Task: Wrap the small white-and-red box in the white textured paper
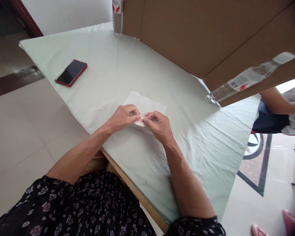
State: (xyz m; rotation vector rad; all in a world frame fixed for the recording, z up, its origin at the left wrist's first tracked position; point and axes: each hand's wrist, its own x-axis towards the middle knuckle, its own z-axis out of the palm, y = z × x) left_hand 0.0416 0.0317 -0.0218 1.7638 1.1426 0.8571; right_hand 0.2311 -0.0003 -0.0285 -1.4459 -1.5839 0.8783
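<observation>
Both hands meet over a white paper sheet (147,102) that lies on the cloth-covered table. Between my fingertips is a small white packet with red marks (140,122); what kind it is I cannot make out. My left hand (126,116) pinches its left side with thumb and forefinger. From the right, my right hand (158,124) pinches the packet's other side with thumb and bent fingers. The fingertips cover the packet's upper edge.
A red-cased phone (71,72) lies at the left of the pale green tablecloth (100,65). Brown cardboard panels (177,32) stand at the back, with one clear bottle (117,19) and another bottle (248,78) beside them. Another person's arm (277,101) shows at right.
</observation>
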